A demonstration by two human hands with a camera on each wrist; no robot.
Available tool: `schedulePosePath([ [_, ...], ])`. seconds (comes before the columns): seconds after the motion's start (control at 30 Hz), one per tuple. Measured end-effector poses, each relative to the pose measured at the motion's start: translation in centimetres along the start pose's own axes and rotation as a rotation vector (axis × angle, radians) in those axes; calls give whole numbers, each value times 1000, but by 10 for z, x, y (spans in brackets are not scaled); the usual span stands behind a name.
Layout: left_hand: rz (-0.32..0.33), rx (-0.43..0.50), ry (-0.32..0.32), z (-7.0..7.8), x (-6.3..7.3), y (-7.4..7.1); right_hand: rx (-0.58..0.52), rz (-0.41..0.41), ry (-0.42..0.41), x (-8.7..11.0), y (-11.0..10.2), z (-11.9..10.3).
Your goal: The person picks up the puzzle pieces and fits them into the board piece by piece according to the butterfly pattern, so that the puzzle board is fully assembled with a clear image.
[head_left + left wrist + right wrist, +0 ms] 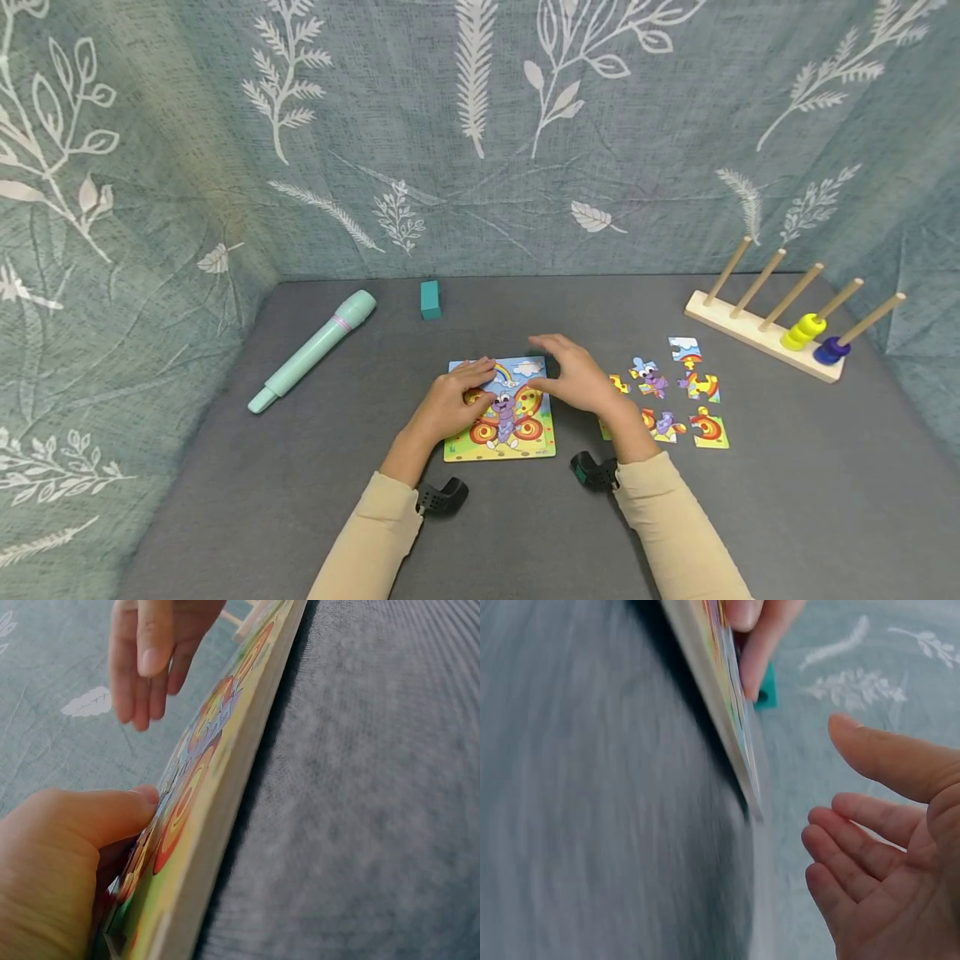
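Note:
A square butterfly picture puzzle (504, 432) lies flat on the grey tabletop, its wooden edge visible in the left wrist view. My left hand (453, 403) rests over its upper left part, fingers extended across the picture. In the left wrist view the left thumb (112, 814) lies along the puzzle's face. My right hand (579, 379) hovers by the upper right corner, fingers spread and holding nothing. The right wrist view shows that palm (885, 900) apart from the board. Loose jigsaw pieces (708, 429) lie to the right, some partly hidden by the right forearm.
A mint-green microphone-shaped toy (311, 354) lies at the left. Behind the puzzle stands a small teal block (430, 300). A wooden peg stand (750, 332) with yellow and blue beads is at the far right. Patterned cloth (480, 200) hangs behind the table.

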State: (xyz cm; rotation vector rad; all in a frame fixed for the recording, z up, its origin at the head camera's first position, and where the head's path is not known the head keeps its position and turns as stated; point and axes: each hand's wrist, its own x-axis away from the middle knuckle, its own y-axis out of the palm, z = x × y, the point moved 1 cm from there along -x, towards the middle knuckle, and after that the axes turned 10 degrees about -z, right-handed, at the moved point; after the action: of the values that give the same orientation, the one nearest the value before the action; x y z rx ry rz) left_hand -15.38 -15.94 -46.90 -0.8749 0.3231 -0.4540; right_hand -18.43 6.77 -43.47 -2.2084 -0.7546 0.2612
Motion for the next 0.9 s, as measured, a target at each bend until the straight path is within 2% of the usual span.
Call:
schedulePosePath([
  [0.4, -1, 21, -12, -2, 3, 0, -17, 65, 98, 34, -38, 29],
  [0.63, -4, 22, -20, -1, 3, 0, -5, 89, 159, 62, -71, 55],
  [0.77, -4, 15, -19, 0, 2, 1, -5, 92, 221, 79, -89, 70],
  [0.9, -2, 11, -19, 0, 1, 2, -56, 97, 245, 92, -104, 87],
])
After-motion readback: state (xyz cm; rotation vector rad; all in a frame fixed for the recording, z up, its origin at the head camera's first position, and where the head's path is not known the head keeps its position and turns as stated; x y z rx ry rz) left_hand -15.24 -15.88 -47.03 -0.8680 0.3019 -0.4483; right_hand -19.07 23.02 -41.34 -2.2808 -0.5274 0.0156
